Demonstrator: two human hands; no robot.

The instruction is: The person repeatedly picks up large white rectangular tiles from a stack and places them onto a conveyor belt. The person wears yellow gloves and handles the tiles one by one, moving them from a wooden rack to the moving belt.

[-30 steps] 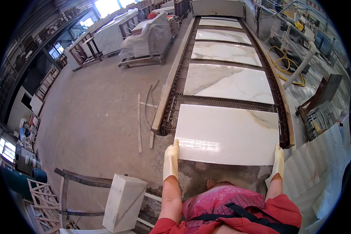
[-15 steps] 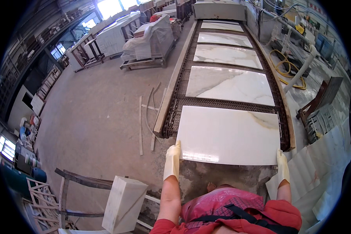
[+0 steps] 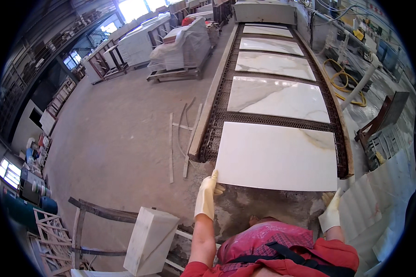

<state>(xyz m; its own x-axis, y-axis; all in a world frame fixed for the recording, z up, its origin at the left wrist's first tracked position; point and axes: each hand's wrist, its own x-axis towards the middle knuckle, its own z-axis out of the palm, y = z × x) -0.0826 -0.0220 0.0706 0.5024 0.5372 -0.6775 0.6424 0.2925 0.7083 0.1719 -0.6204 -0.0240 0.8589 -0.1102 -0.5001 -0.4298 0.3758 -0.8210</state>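
Observation:
A white marble slab (image 3: 277, 159) with a tan vein at its far right lies across the near end of a dark mesh conveyor (image 3: 272, 119), its front edge overhanging. My left hand (image 3: 207, 194), in a pale yellow rubber glove, is at the slab's near left corner, thumb along the side edge and fingers partly hidden underneath. By the near right corner is my gloved right hand (image 3: 330, 210), thumb and fingers apart, with nothing between them; whether a fingertip still touches the slab I cannot tell.
Several veined slabs (image 3: 277, 98) lie farther along the conveyor, toward a grey machine housing (image 3: 265, 13). A white stone block (image 3: 150, 242) stands lower left by a metal frame. Wooden strips (image 3: 172, 147) lie left on the floor; pale sheets (image 3: 365, 198) and a yellow hose (image 3: 342, 83) are right.
The right hand has come away from the slab's right edge and opened, moving toward me. My left hand has shifted to the near left corner. The view has turned slightly.

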